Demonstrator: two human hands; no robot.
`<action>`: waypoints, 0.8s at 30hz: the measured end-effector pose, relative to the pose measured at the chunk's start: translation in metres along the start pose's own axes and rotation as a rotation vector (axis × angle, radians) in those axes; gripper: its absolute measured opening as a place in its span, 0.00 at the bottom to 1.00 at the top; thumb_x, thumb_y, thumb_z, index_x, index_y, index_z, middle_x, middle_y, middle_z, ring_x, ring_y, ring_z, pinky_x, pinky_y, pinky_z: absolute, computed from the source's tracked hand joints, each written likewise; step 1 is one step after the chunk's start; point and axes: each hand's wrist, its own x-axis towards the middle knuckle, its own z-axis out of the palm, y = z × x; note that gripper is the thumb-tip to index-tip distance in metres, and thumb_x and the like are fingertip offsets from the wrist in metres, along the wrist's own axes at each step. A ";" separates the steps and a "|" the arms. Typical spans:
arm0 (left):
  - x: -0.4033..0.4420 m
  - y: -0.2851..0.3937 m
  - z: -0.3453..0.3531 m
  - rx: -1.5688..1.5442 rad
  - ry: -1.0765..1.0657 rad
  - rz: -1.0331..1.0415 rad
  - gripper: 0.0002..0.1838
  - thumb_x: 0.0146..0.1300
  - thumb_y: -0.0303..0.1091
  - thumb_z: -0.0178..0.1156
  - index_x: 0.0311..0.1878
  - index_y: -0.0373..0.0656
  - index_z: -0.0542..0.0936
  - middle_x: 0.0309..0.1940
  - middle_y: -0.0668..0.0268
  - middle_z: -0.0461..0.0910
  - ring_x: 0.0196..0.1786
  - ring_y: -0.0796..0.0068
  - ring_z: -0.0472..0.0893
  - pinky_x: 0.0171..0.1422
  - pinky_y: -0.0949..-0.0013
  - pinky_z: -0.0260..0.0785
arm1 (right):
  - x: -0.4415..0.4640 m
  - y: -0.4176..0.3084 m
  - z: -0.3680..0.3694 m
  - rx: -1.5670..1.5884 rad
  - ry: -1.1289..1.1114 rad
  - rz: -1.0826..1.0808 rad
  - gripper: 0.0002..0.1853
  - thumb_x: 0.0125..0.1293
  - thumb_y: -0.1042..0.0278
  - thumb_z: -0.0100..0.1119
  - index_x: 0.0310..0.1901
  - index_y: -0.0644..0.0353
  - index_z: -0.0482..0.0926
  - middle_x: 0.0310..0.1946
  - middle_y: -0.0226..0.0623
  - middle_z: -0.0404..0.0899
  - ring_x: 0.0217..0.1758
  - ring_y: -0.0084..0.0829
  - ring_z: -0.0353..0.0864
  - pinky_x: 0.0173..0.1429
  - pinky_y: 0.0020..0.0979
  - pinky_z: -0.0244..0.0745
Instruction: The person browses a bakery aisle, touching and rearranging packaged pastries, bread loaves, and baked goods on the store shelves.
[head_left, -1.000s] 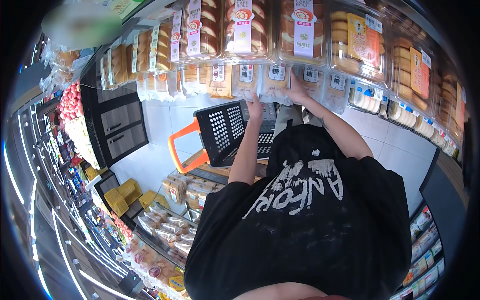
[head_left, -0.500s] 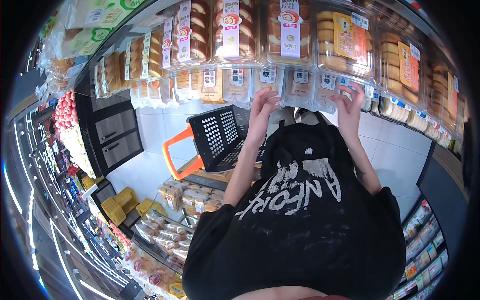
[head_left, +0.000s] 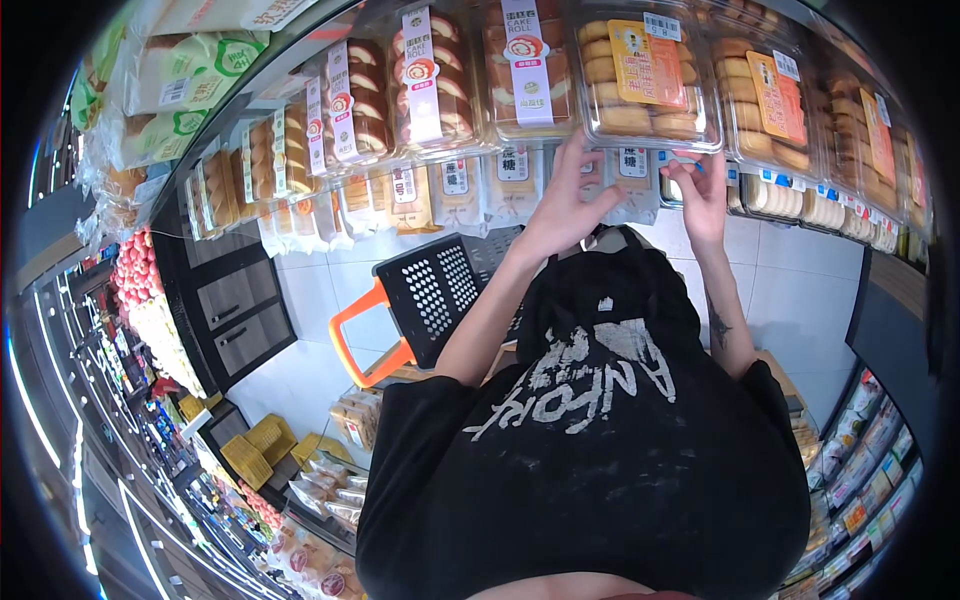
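Observation:
A clear plastic box of round cookies (head_left: 605, 95) with an orange label sits on the upper shelf in front of me. My left hand (head_left: 570, 205) reaches up to its lower left corner, thumb spread away from the fingers. Below the same box's lower right corner is my right hand (head_left: 702, 195), fingers bent and slightly apart. Whether the fingertips press on the box is hard to make out. Left of it stands a cake roll box (head_left: 530, 80) with a lilac label; to the right is another cookie box (head_left: 765, 105).
White-wrapped packets (head_left: 515, 185) hang in a row under the boxes. A black shopping basket (head_left: 435, 290) with an orange handle (head_left: 345, 335) stands below on the left. Bagged bread (head_left: 185, 80) lies at the upper left. Dark drawers (head_left: 240, 310) stand beyond the basket.
My left hand has moved right and up from the wrapped packets to the cookie box. My right hand stays near the box's right side. The view has shifted, so the shelf goods appear farther left.

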 end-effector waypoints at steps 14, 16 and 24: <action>-0.004 -0.011 0.009 -0.207 0.101 -0.094 0.32 0.55 0.21 0.52 0.63 0.42 0.51 0.57 0.60 0.61 0.57 0.67 0.67 0.55 0.67 0.64 | -0.006 -0.002 -0.001 -0.040 -0.068 0.024 0.33 0.59 0.83 0.47 0.64 0.56 0.47 0.46 0.38 0.64 0.40 0.23 0.73 0.49 0.28 0.70; -0.006 -0.024 0.018 -0.186 0.121 -0.105 0.31 0.54 0.24 0.55 0.60 0.42 0.54 0.52 0.60 0.63 0.53 0.69 0.69 0.54 0.68 0.65 | -0.010 -0.006 -0.007 -0.032 -0.042 0.013 0.33 0.58 0.83 0.48 0.63 0.56 0.47 0.45 0.38 0.64 0.39 0.23 0.73 0.47 0.26 0.70; 0.012 -0.014 0.085 -0.035 -0.279 0.044 0.35 0.55 0.24 0.55 0.64 0.42 0.49 0.49 0.60 0.66 0.49 0.71 0.71 0.52 0.69 0.65 | -0.021 -0.022 -0.092 -0.103 0.295 -0.042 0.35 0.55 0.82 0.50 0.63 0.57 0.45 0.45 0.40 0.66 0.41 0.27 0.74 0.47 0.26 0.70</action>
